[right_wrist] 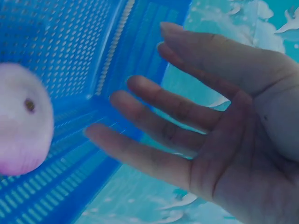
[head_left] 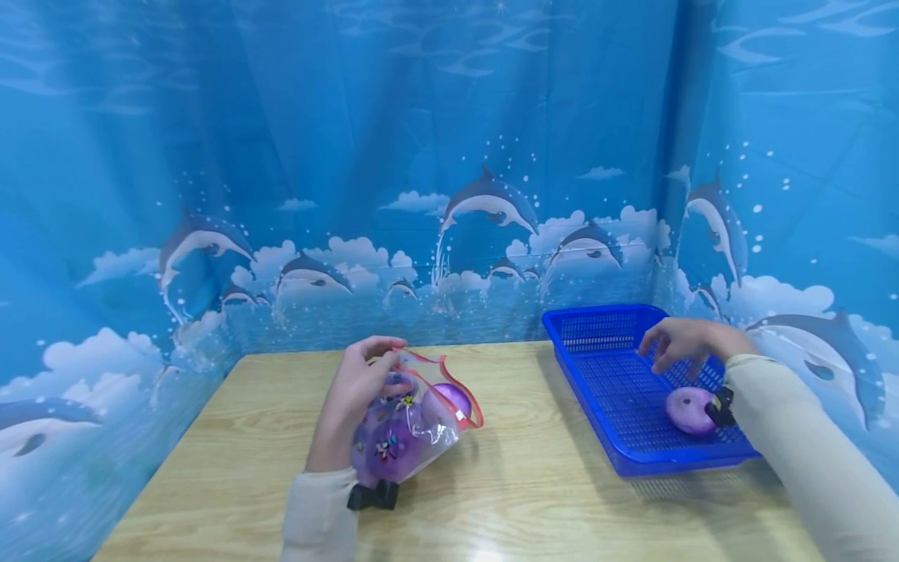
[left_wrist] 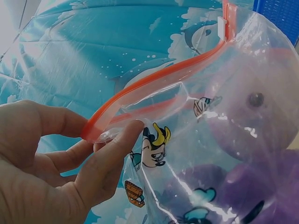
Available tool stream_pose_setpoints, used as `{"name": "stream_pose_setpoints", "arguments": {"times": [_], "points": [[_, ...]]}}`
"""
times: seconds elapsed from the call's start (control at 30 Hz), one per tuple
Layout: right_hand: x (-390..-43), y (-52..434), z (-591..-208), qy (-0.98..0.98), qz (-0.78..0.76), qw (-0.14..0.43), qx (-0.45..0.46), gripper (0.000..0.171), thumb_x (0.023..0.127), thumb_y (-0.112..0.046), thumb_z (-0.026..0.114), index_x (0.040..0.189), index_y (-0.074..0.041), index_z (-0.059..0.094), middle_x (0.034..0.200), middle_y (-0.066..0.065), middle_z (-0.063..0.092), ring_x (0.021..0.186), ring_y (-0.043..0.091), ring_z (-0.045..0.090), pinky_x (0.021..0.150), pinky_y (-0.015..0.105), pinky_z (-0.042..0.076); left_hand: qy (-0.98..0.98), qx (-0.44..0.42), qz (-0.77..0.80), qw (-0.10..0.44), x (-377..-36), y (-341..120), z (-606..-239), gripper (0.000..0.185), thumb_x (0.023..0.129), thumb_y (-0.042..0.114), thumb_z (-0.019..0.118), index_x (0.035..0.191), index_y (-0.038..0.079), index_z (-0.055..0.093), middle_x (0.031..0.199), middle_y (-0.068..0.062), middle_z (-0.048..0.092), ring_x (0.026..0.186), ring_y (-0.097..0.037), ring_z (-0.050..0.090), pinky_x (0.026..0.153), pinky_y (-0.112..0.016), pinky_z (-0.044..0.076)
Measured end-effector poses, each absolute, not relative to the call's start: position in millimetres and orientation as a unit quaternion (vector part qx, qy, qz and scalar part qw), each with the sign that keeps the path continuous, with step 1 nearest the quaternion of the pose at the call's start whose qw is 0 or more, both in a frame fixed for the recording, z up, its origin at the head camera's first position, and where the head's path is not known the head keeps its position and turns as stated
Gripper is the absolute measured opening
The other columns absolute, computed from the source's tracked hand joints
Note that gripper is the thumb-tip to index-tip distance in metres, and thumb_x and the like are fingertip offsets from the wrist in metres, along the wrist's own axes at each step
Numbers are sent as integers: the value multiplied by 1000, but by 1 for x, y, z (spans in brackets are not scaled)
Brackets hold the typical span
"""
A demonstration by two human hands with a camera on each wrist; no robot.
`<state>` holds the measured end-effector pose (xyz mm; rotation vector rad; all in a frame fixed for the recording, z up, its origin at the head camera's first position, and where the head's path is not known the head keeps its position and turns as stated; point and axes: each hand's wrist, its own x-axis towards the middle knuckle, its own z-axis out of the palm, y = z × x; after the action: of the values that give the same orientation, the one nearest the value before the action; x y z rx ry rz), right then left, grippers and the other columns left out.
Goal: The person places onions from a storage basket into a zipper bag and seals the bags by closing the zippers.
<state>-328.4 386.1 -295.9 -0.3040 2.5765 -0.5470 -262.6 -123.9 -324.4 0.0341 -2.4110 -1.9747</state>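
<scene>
My left hand [head_left: 351, 390] pinches the rim of a clear zip bag [head_left: 437, 442] between thumb and fingers. The bag has a red zip edge, a white slider [left_wrist: 222, 29] and printed cartoon figures, and its mouth gapes. Inside it are several round purple things [left_wrist: 256, 100], one with a dark spot. At the right, my right hand [head_left: 691, 341] hovers over a blue mesh basket [head_left: 584, 390], holding nothing, its fingers apart in the right wrist view. Below it in the basket lies a round, pale purple thing [head_left: 688, 410] with a small brown spot [right_wrist: 29, 105].
The light wooden table [head_left: 520, 484] spans the space between bag and basket. A blue curtain [head_left: 435, 117] printed with dolphins stands behind the table and along its sides. Black straps [head_left: 372, 496] sit on both wrists.
</scene>
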Motion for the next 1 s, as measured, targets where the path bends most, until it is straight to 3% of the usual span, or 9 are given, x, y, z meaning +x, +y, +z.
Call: {"name": "stream_pose_setpoints", "arguments": {"times": [0.3, 0.53, 0.7, 1.0], "points": [[-327, 407, -309, 946, -182, 264, -53, 50, 88, -8, 72, 136, 2, 58, 135, 39, 54, 121, 56, 57, 73, 49, 67, -772, 12, -635, 11, -262, -124, -325, 30, 106, 10, 49, 132, 3, 64, 130, -22, 56, 99, -26, 65, 76, -32, 67], [-323, 413, -318, 945, -195, 263, -10, 51, 83, -4, 71, 133, -3, 60, 137, 47, 40, 105, 43, 59, 76, 46, 65, -772, 12, -635, 9, -262, -124, -325, 31, 106, 10, 49, 133, 3, 63, 133, -22, 55, 99, -26, 65, 76, -32, 67], [-320, 414, -324, 941, -212, 265, 0, 54, 80, 0, 71, 133, -2, 59, 135, 47, 40, 99, 38, 62, 78, 43, 66, -774, 15, -634, 7, -263, -124, -325, 30, 107, 11, 49, 131, 5, 64, 132, -21, 56, 102, -26, 65, 77, -32, 67], [-323, 412, -335, 931, -249, 268, 9, 54, 83, 3, 69, 135, 0, 57, 120, 32, 51, 95, 29, 63, 80, 41, 67, -773, 14, -635, 7, -263, -125, -325, 30, 106, 11, 49, 131, 6, 65, 131, -21, 56, 102, -27, 66, 76, -32, 67]]}}
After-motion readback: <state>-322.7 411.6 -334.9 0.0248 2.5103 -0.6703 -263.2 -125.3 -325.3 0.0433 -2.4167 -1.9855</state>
